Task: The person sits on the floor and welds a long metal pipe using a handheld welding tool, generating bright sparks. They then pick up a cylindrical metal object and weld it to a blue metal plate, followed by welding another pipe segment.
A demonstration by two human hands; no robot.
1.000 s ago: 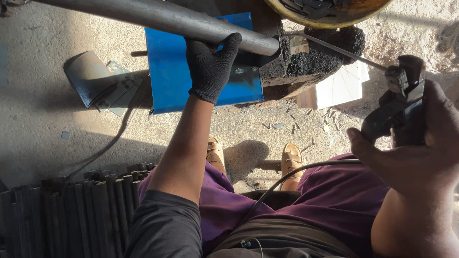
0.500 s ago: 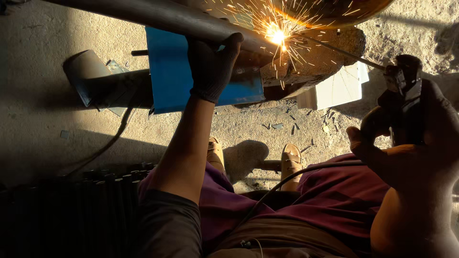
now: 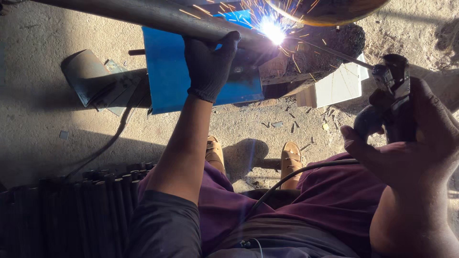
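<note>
My left hand (image 3: 209,64), in a black glove, grips a long dark metal pipe (image 3: 143,13) that runs across the top of the view. My right hand (image 3: 411,134), bare, is closed around a black welding electrode holder (image 3: 389,102). Its thin rod (image 3: 330,51) reaches up and left to the pipe. A bright blue-white arc (image 3: 273,31) burns at the rod's tip, just right of my gloved fingers, and throws sparks. Behind the pipe stands a blue metal plate (image 3: 167,76).
A bundle of dark pipes (image 3: 71,215) lies at the lower left. A cable (image 3: 296,174) runs across my purple-clad lap. My sandalled feet (image 3: 291,162) rest on a dusty floor littered with rod stubs (image 3: 287,125). A white block (image 3: 339,86) sits beside a round rusty rim (image 3: 330,12).
One second ago there was no arc. Half a second ago sparks burst at the pipe. Now the arc glows brighter blue-white; both hands hold nearly still.
</note>
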